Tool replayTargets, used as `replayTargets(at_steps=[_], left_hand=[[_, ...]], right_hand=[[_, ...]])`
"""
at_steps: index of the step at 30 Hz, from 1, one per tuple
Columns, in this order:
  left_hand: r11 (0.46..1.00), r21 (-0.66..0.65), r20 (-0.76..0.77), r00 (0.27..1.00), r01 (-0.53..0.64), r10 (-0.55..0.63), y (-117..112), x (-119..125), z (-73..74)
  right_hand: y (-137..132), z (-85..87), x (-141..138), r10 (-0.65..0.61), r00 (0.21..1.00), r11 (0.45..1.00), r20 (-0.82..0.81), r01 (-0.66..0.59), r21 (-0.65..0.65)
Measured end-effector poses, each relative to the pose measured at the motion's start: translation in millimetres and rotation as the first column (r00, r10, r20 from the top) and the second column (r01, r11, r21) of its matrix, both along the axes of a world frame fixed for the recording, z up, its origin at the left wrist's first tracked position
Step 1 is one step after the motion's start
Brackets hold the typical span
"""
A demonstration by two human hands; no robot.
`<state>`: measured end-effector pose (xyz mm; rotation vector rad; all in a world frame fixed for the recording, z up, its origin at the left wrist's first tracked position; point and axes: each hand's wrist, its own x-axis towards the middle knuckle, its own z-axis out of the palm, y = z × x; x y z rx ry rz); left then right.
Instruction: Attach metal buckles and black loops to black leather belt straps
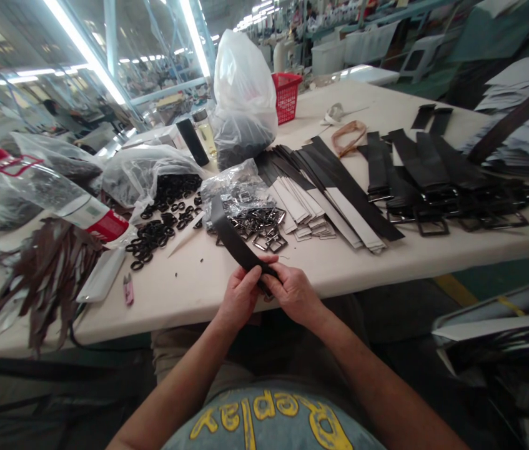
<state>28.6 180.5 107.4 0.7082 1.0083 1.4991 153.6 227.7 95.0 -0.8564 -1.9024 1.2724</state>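
Left hand: my left hand (240, 295) pinches the dark strap (233, 237) between thumb and fingers.
Right hand: my right hand (298, 292) pinches the same strap near its lower end, fingertips close to the left ones.
Strap: held at the table's (189, 290) front edge, its free end curving up and away; I cannot tell what sits under my fingers.
Just beyond: a pile of metal buckles (271, 237).
To the left: black loops (149, 240) and pink snips (128, 289).
To the right: white-ended straps (334, 194).
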Motion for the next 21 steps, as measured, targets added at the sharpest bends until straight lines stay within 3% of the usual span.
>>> replayTargets(at_steps=[11, 21], left_hand=[[0.995, -0.041, -0.198, 0.975, 0.095, -0.101, -0.4, -11.1, -4.7], [0.989, -0.046, -0.064, 0.987, 0.142, -0.145, -1.8, -11.6, -1.6]], right_hand=[[-0.6, 3.0, 5.8, 0.028, 0.996, 0.999, -0.089, -0.030, -0.021], [-1.6, -6.1, 4.0, -0.001, 0.996, 0.997, -0.094, -0.007, -0.078]])
